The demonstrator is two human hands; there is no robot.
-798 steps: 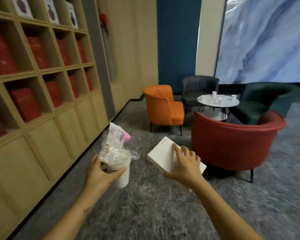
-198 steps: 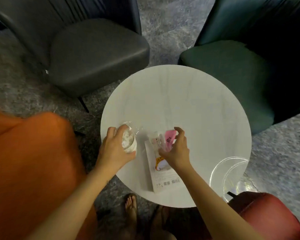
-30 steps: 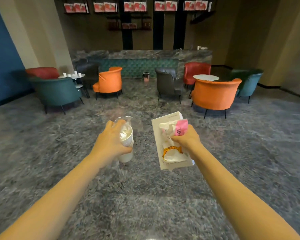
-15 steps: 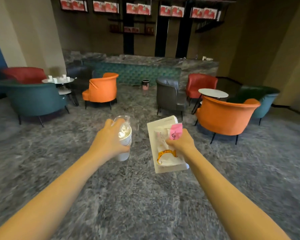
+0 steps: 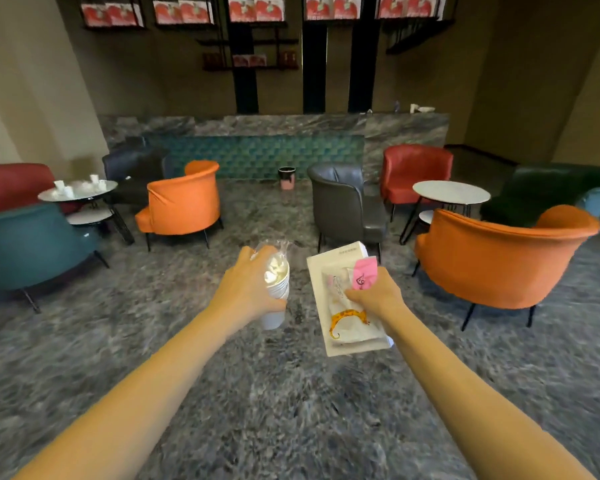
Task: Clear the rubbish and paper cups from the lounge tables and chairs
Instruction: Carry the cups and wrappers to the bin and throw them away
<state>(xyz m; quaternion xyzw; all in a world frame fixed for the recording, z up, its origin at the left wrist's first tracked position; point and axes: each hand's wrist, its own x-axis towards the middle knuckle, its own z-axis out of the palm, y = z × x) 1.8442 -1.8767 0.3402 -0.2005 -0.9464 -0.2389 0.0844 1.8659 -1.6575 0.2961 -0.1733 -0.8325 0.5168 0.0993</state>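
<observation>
My left hand [image 5: 246, 289] grips a stack of white paper cups [image 5: 276, 299] stuffed with crumpled tissue and clear plastic. My right hand [image 5: 374, 292] holds a flat white box [image 5: 347, 337] with plastic wrappers and a pink packet [image 5: 362, 273] pinched on top of it. Both are held out in front of me over the grey carpet. Several white paper cups [image 5: 68, 188] stand on a round table [image 5: 101, 187] at the far left. A small dark bin with a pink base [image 5: 287, 177] stands by the counter straight ahead.
Orange [image 5: 184, 202], grey [image 5: 347, 202] and red [image 5: 416, 168] armchairs stand ahead; a teal chair [image 5: 28, 244] is at the left and a large orange chair [image 5: 499, 261] close at the right. A second round white table [image 5: 451, 192] stands at the right. Open carpet runs between the chair groups toward the counter.
I have walked forward and turned slightly; the chairs and counter are closer. Both hands keep the same hold on the cups and the box.
</observation>
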